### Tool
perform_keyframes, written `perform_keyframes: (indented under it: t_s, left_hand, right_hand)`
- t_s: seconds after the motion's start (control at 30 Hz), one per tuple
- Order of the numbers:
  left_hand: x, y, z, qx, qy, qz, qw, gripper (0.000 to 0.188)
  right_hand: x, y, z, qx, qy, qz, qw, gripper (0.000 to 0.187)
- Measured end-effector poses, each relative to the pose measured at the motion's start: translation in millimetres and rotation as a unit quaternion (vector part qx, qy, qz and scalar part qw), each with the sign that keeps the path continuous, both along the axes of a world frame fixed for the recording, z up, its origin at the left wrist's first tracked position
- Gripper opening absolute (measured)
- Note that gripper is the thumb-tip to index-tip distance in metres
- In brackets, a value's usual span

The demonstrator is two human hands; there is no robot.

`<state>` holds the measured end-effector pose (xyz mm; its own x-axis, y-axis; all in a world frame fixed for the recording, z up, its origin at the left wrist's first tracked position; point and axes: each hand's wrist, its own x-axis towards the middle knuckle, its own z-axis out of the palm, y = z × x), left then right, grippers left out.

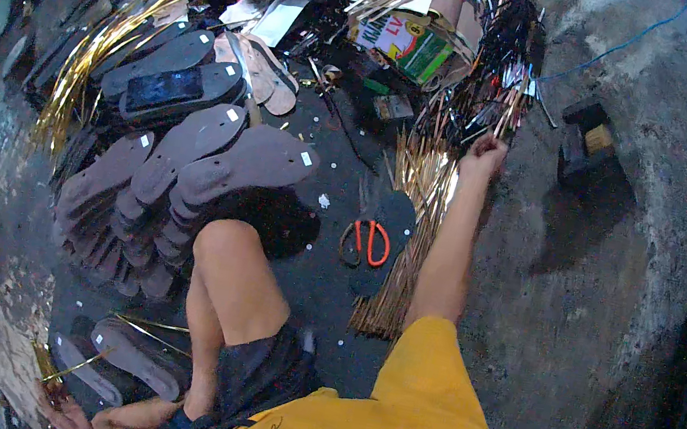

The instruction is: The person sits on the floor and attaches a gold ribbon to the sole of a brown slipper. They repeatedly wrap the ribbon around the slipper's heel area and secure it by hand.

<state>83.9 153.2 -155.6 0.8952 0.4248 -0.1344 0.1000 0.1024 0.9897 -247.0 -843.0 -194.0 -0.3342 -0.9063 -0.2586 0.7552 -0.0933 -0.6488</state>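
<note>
orange scissors (368,242) beside stacked soles (186,179)

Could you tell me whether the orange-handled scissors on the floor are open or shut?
Shut: the scissors lie flat on a dark sole, handle loops side by side.

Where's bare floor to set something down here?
Free: concrete right of the gold strip bundle, around the dark block. Small dark patch between scissors and sole stacks. Crowded: the top, near the right hand, and left.
</note>
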Motion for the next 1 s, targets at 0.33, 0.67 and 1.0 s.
perform_keyframes:
  t_s: [0.33,0.67,1.0]
  left_hand:
    - [-18.8,1.4,2.6,-0.014,-0.023,-0.045,0.999,0.05]
    - [-17.5,-21.8,-15.5,-0.076,0.001,-0.111,0.991,0.048]
    - [-25.7,-148.9,114.8,0.491,-0.27,-0.119,0.82,0.06]
  right_hand:
    - [47.0,237.1,-21.1,0.038,0.034,0.11,0.993,0.013]
    - [107.4,377.2,68.4,-0.058,0.062,0.333,0.939,0.013]
    - [155.0,505.9,144.7,-0.426,0.513,0.514,0.54,0.018]
